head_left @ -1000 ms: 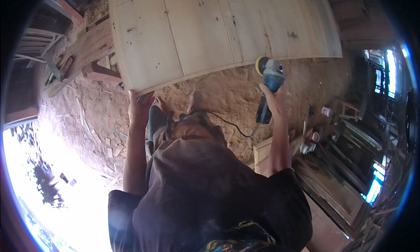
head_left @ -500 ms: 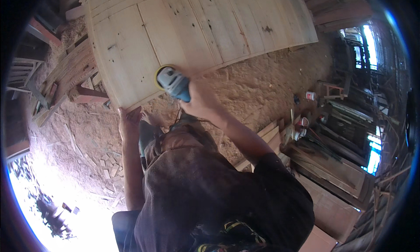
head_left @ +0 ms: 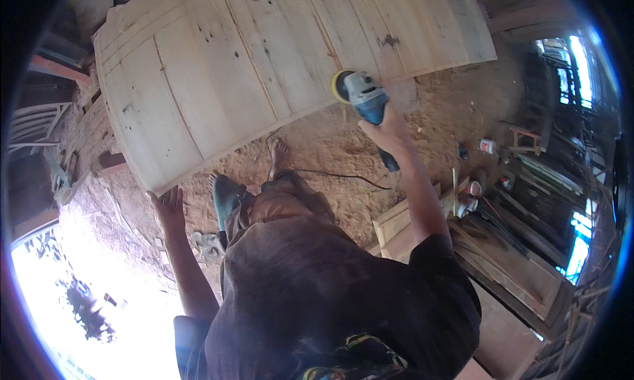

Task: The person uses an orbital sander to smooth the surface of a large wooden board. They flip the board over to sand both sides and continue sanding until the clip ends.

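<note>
The pale wooden panel [head_left: 218, 69], streaked with dark seams and knots, extended before the person, with a blue-and-grey power tool [head_left: 366, 97] and its yellow-rimmed disc at the near edge. The panel's far side was cut off above, and fingers partly hid the tool's body. The right hand [head_left: 391, 134] was wrapped around the tool; the left hand [head_left: 169, 209], digits spread, met the panel's near-left corner, its grip indeterminable.

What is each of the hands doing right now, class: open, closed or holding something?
Left hand: open, at the near corner of the wooden panel; contact cannot be told.
Right hand: closed, holding the grey-and-blue power tool.
</note>
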Tool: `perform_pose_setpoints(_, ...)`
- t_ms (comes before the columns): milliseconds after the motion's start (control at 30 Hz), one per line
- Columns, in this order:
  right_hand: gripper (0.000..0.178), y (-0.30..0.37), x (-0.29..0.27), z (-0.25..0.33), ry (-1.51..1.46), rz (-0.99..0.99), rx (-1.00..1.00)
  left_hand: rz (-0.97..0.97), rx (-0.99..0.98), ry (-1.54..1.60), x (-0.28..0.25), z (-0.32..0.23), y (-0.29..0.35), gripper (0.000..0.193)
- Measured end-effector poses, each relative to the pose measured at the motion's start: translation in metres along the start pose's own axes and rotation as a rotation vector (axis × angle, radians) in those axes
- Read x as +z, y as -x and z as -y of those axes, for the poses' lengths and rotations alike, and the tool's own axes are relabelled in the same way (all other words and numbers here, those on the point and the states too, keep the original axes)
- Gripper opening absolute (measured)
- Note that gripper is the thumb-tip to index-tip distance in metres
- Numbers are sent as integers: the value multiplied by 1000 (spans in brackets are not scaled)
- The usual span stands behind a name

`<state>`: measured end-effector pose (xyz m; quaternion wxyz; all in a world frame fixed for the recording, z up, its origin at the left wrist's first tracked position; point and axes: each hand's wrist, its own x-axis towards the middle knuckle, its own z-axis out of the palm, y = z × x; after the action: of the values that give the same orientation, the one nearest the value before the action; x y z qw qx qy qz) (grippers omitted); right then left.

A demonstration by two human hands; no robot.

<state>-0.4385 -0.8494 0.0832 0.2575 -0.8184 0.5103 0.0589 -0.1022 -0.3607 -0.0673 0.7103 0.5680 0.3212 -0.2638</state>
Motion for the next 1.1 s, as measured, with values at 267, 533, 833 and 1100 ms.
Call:
perform_pose_setpoints(267,59,-23,-66,-89,-342,-118,150,237,-35,-7,80,56,40,83)
perform_pose_setpoints(533,48,50,31,43,-253,151,-161,204,-6,46,93,64,39,57)
perform_pose_setpoints(833,63,58,56,82,-38,125,-232,214,-61,85,102,62,46,53)
perform_pose_setpoints(1100,68,5,-29,-56,-162,-188,169,256,-69,12,99,64,44,57)
